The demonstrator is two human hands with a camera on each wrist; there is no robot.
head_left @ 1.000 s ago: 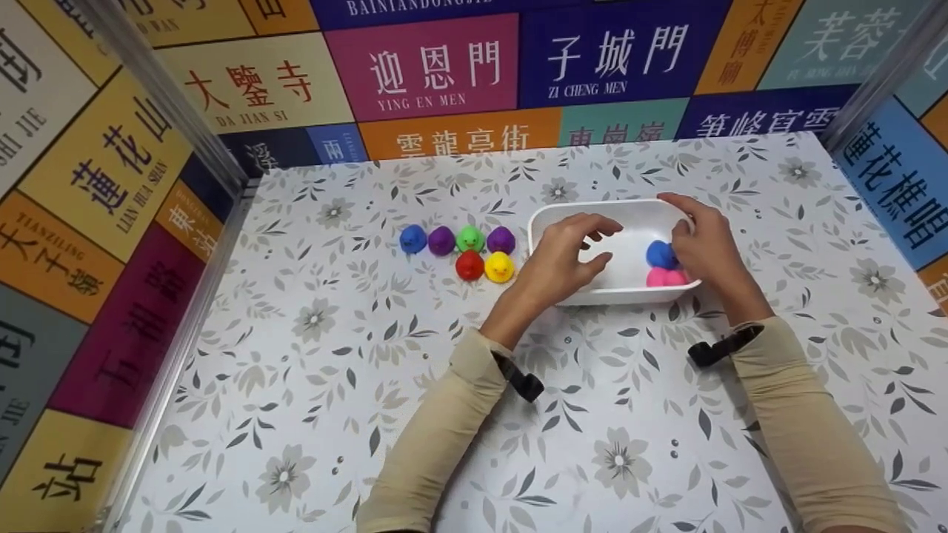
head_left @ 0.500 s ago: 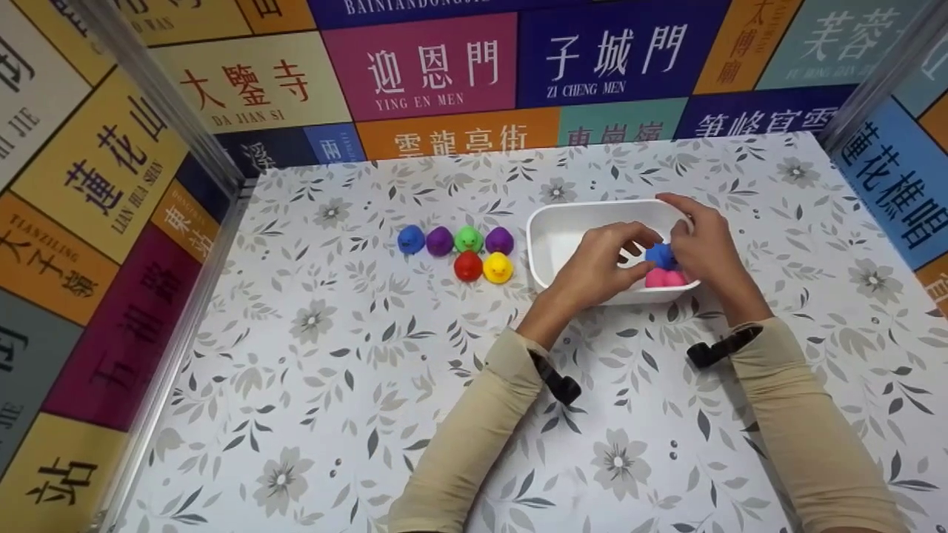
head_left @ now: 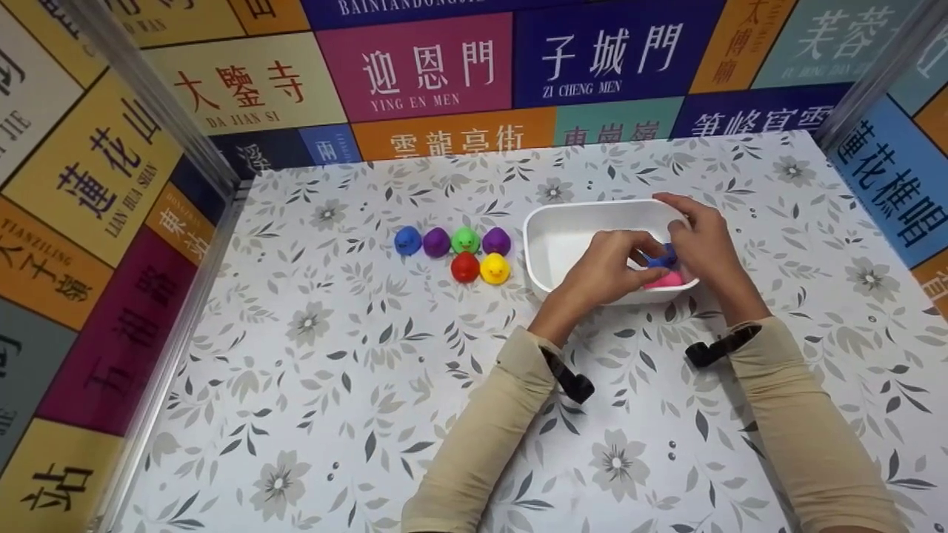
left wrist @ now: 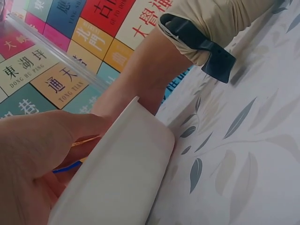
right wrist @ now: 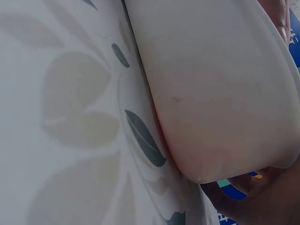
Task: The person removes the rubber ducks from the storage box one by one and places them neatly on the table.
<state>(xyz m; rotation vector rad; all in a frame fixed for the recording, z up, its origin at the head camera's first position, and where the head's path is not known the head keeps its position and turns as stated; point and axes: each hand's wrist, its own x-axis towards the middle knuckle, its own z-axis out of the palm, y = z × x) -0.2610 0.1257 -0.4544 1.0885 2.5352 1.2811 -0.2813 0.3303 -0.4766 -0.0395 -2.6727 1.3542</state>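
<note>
A white plastic box stands on the table. At its right end my right hand grips the wall, a finger reaching to the far corner. My left hand dips in over the near rim, fingers and thumb pinching a blue toy duck. Pink toy ducks lie just below it, partly covered by the left thumb. In the left wrist view a sliver of the blue duck shows between the fingers. The right wrist view is filled mostly by the outer wall of the box.
Left of the box, toy ducks sit on the flowered tablecloth: blue, purple, green and another purple in a row, with red and yellow in front. Printed panels border the table.
My left hand has moved right inside the box, from above its left part to the blue duck, and its fingers have closed round it. The right hand keeps its grip on the box.
</note>
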